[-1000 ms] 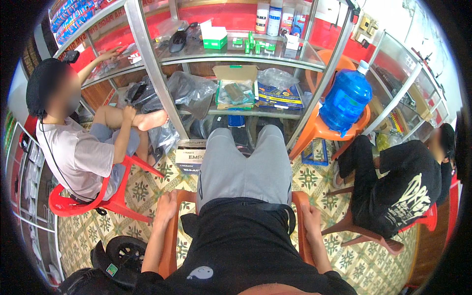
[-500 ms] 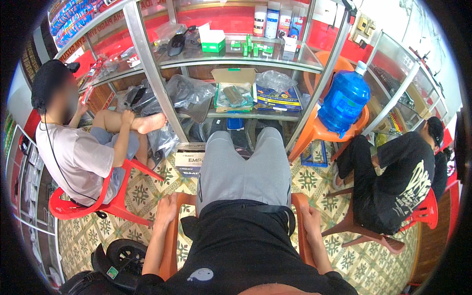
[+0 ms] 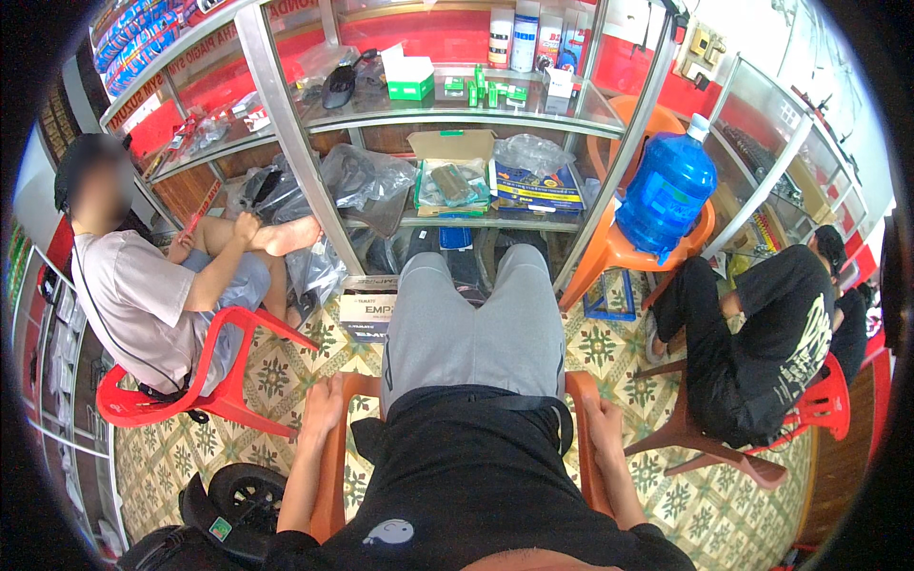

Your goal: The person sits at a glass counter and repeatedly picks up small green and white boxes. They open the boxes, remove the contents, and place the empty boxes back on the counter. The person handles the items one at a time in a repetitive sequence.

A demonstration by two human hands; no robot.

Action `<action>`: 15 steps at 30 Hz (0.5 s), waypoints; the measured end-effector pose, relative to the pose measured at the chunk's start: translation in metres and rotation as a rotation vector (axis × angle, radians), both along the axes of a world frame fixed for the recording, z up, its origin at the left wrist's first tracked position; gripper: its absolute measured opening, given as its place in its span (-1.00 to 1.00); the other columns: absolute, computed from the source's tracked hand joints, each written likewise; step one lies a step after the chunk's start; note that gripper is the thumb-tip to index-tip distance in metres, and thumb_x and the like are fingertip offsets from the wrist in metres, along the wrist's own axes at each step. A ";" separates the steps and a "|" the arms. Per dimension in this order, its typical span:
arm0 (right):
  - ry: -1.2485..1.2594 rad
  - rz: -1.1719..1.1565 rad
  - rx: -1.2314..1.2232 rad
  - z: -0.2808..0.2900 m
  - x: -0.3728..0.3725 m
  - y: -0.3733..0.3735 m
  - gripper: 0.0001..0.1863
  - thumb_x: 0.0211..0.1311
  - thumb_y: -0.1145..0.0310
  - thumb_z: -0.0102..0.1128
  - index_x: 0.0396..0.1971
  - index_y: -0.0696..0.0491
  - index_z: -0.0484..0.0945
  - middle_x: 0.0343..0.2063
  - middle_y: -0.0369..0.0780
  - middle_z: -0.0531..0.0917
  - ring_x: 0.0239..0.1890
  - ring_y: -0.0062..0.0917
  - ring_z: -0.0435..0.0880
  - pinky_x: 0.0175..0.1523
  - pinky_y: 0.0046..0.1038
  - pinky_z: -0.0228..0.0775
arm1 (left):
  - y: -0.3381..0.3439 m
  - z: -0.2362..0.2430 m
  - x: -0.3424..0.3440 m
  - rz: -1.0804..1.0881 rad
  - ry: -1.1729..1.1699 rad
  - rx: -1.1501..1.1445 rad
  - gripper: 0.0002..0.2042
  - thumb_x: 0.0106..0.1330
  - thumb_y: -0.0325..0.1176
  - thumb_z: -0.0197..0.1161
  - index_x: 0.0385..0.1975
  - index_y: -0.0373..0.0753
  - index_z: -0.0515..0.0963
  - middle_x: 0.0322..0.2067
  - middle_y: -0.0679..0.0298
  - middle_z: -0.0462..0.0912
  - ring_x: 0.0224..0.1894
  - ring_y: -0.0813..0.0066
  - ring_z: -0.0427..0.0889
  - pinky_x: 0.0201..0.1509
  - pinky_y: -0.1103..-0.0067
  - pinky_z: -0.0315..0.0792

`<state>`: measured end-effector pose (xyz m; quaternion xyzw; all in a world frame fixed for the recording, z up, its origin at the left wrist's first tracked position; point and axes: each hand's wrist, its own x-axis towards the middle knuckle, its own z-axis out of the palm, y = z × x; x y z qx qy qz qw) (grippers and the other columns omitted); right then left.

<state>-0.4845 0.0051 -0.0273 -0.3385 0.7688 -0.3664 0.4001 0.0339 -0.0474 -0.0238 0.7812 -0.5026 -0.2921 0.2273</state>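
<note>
I sit in an orange plastic chair [image 3: 335, 476] in grey shorts and a black shirt, my legs stretched toward a glass display cabinet [image 3: 447, 124]. My left hand [image 3: 324, 404] rests on the chair's left armrest, fingers wrapped over it. On the right armrest lies my right hand [image 3: 602, 419], gripping it the same way. Neither hand holds a loose object.
A person in a light shirt sits on a red chair [image 3: 205, 381] at my left. Another person in black [image 3: 762, 333] sits at my right. A blue water jug [image 3: 666, 195] rests on an orange chair. A cardboard box [image 3: 367, 306] lies on the patterned tile floor, a small wheel [image 3: 243, 490] by my left elbow.
The person in black at the right has leaned forward and moved slightly closer. My hands stay on the armrests.
</note>
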 end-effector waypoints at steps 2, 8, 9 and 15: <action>0.003 0.001 -0.021 -0.002 0.000 0.000 -0.54 0.53 0.08 0.25 -0.22 0.26 0.76 -0.46 -0.26 0.71 -0.44 -0.64 0.57 -0.29 -0.47 0.40 | -0.001 0.003 0.000 -0.001 -0.033 0.037 -0.45 0.62 -0.03 -0.02 0.14 -0.50 0.59 0.09 -0.35 0.65 0.27 -0.31 0.56 0.37 0.11 0.40; -0.013 -0.001 -0.019 -0.003 -0.002 0.001 -0.55 0.52 0.09 0.24 -0.21 0.26 0.76 -0.45 -0.28 0.70 -0.42 -0.65 0.57 -0.28 -0.48 0.40 | 0.000 0.010 -0.005 0.012 -0.013 0.027 -0.44 0.62 -0.02 -0.01 0.13 -0.51 0.60 0.07 -0.36 0.65 0.25 -0.32 0.58 0.36 0.11 0.41; -0.016 -0.001 -0.018 -0.003 -0.001 0.001 -0.56 0.52 0.10 0.24 -0.21 0.26 0.76 -0.45 -0.28 0.70 -0.43 -0.65 0.57 -0.28 -0.48 0.39 | 0.000 0.012 -0.006 0.015 -0.007 0.017 -0.43 0.61 -0.02 -0.01 0.12 -0.52 0.60 0.06 -0.37 0.66 0.24 -0.32 0.58 0.35 0.11 0.41; 0.000 0.013 -0.033 -0.015 -0.009 0.002 -0.56 0.51 0.11 0.24 -0.21 0.26 0.76 -0.45 -0.27 0.71 -0.45 -0.64 0.58 -0.31 -0.48 0.40 | -0.001 0.017 -0.010 0.020 -0.036 0.018 -0.44 0.62 -0.02 -0.01 0.06 -0.52 0.62 -0.02 -0.37 0.69 0.17 -0.35 0.62 0.31 0.10 0.44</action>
